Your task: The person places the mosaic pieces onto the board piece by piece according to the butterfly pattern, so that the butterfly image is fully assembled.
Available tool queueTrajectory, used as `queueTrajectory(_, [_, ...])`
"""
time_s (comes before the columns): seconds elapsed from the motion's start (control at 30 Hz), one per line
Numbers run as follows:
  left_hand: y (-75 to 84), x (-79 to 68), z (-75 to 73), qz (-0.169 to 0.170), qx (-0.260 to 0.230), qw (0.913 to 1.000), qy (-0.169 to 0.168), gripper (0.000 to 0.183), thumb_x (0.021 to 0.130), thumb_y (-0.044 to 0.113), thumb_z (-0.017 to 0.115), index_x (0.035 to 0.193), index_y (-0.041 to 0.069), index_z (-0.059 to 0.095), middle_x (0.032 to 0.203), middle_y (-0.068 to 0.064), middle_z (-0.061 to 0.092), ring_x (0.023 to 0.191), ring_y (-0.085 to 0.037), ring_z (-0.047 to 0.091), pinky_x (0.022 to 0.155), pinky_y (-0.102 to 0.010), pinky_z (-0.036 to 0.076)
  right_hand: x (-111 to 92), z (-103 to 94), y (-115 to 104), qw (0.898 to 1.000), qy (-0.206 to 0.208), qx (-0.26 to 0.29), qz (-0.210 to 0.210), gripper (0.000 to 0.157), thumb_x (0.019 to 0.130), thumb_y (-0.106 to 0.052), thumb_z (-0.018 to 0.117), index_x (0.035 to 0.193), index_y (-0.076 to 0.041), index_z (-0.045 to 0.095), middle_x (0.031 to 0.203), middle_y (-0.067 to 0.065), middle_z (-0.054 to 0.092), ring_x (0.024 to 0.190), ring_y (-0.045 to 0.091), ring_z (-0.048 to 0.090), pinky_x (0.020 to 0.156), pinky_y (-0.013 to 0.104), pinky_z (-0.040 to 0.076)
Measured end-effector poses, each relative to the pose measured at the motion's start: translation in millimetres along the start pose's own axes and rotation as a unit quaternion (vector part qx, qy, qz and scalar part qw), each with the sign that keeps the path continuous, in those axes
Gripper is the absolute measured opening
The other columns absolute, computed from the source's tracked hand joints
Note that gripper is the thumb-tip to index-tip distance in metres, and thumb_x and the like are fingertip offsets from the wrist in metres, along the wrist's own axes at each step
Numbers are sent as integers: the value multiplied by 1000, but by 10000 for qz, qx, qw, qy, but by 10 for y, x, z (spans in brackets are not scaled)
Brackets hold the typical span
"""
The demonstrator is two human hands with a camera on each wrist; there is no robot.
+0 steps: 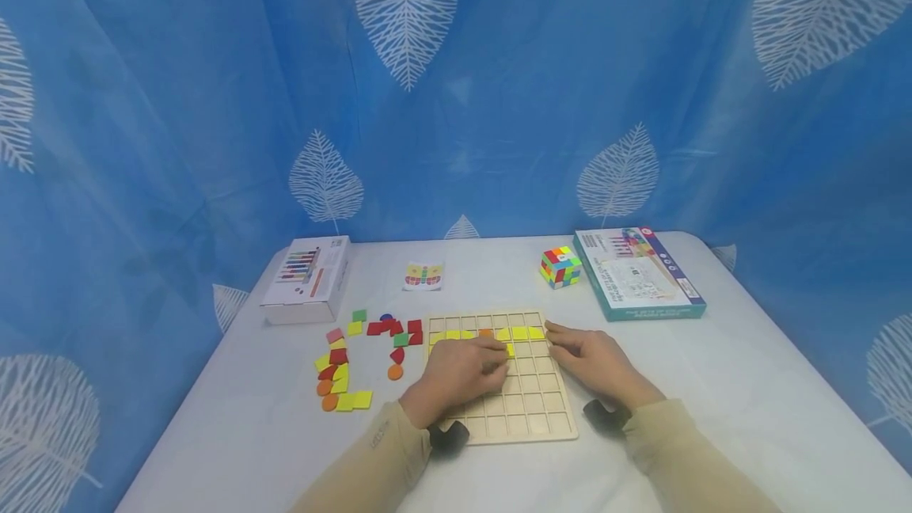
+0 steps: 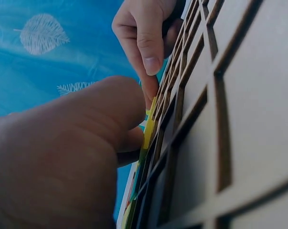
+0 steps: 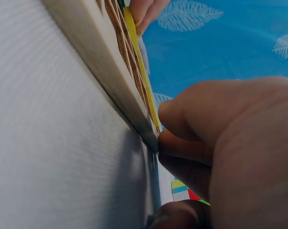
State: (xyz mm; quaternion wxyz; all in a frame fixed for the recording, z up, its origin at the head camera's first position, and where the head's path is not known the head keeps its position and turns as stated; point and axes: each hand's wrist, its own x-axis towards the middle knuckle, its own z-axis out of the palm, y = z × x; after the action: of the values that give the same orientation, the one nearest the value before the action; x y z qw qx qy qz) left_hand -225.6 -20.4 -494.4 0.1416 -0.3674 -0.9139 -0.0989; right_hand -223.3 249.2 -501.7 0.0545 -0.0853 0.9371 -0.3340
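Observation:
A wooden grid board lies on the table, with yellow squares and an orange piece along one of its far rows. My left hand is over the board's left half, fingers curled, and pinches a yellow square tile just below that row. In the left wrist view the tile is partly hidden by the fingers. At the board's right edge is my right hand, its fingertips touching the rim, with no piece visible in it.
Loose red, yellow, green and orange pieces lie left of the board. Behind it are a pattern card, a puzzle cube, a white box and a flat teal-edged box. A blue leaf-print curtain hangs behind.

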Motion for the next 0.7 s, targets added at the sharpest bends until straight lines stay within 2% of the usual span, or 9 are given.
queueTrajectory(0.17, [7, -6, 1, -30, 51, 10000, -68, 28, 97, 39, 64, 119, 32, 79, 124, 15, 73, 95, -4, 75, 46, -13, 30, 3, 9, 13, 10000, 25, -29, -33, 47, 100, -38, 66, 145, -25, 60, 158, -10, 46, 150, 32, 39, 119, 59, 30])
queueTrajectory(0.23, [16, -9, -9, -80, 21, 10000, -29, 27, 97, 38, 63, 118, 32, 79, 124, 15, 73, 100, -3, 74, 46, -13, 30, 2, 14, 18, 10000, 44, -39, -59, 47, 100, -38, 66, 144, -25, 61, 158, -10, 47, 150, 32, 39, 118, 59, 31])
queueTrajectory(0.37, [45, -22, -33, -693, -423, 9966, 151, 26, 98, 35, 64, 118, 29, 79, 125, 14, 72, 104, -4, 72, 49, -13, 34, -2, 27, 24, 9999, 82, -52, -97, 46, 100, -37, 66, 144, -24, 62, 157, -10, 48, 149, 32, 40, 118, 59, 32])
queueTrajectory(0.47, [47, -42, -39, -1254, -796, 9880, 424, 23, 97, 32, 66, 115, 28, 80, 122, 14, 73, 100, -6, 73, 49, -14, 36, -4, 28, 25, 9999, 87, -36, -88, 46, 99, -37, 66, 144, -24, 62, 157, -9, 48, 149, 33, 40, 118, 59, 32])
queueTrajectory(0.6, [14, -89, -98, -1670, -1155, 9760, 784, 22, 95, 29, 69, 113, 28, 81, 118, 14, 73, 93, -7, 72, 46, -18, 38, -2, 19, 15, 10000, 50, 27, -6, 48, 99, -39, 66, 144, -25, 61, 158, -9, 47, 150, 32, 38, 118, 60, 31])
queueTrajectory(0.7, [-26, -155, -218, -2063, -1444, 9636, 903, 22, 94, 30, 71, 114, 28, 80, 120, 13, 73, 102, -10, 71, 56, -20, 47, -1, 17, 9, 10000, 62, 23, 0, 48, 99, -39, 66, 144, -23, 61, 158, -8, 47, 150, 33, 38, 118, 60, 31])
